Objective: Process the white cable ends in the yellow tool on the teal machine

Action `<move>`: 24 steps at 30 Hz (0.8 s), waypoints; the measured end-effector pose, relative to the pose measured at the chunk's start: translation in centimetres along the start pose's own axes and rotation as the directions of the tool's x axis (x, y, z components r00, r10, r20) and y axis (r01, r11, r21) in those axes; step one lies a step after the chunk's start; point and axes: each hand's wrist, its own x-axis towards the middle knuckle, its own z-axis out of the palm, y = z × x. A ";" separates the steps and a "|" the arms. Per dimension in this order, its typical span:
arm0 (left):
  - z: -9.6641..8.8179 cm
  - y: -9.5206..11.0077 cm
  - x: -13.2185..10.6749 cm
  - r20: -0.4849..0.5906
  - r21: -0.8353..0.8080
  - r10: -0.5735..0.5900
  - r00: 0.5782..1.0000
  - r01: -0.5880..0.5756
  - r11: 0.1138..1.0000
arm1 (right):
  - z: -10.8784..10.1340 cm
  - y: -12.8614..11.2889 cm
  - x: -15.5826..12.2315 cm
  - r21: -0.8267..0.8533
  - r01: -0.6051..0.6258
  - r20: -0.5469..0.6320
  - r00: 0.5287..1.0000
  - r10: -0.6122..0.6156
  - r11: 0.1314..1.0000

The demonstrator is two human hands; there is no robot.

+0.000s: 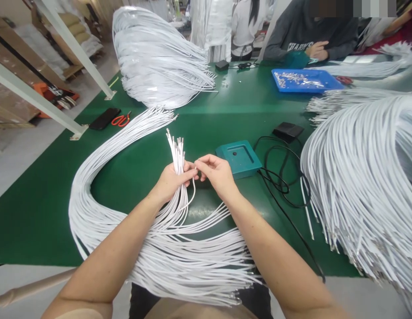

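Observation:
My left hand (172,179) is closed around a bundle of white cables (177,153), whose tips stand up above the fist. Just to its right, my right hand (216,173) pinches a single white cable (193,188) that loops down from the fingertips toward the bundle. The rest of the bundle fans out over the green table (36,212) toward my lap (192,261). Both hands hover in front of a small teal fixture block (239,157).
A big pile of white cables (365,186) lies at right, another heap (156,62) at the back. Black foot pedal (288,130) with black cord (282,186), blue tray (304,80), red scissors (121,119) and a black phone (104,118) sit around. A person in a dark sweatshirt (302,35) works opposite.

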 end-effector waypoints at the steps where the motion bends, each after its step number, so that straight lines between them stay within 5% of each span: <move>1: 0.0 -0.1 0.0 -0.004 0.007 0.008 1.000 -0.008 1.000 | 0.0 0.1 0.0 -0.020 0.013 -0.011 1.000 -0.013 1.000; 5: 0.0 -0.3 0.1 -0.027 0.051 0.033 0.999 -0.031 0.998 | -0.1 0.5 0.1 0.007 0.017 0.006 1.000 -0.017 1.000; 12: -0.2 -0.1 0.0 -0.006 0.114 0.053 0.999 -0.052 0.992 | 0.0 0.2 0.1 0.257 -0.180 0.090 0.983 0.162 0.950; 24: -0.2 0.2 0.0 0.091 0.222 0.050 0.995 -0.070 0.973 | -0.9 0.4 0.4 0.310 -0.345 0.256 0.928 0.271 0.886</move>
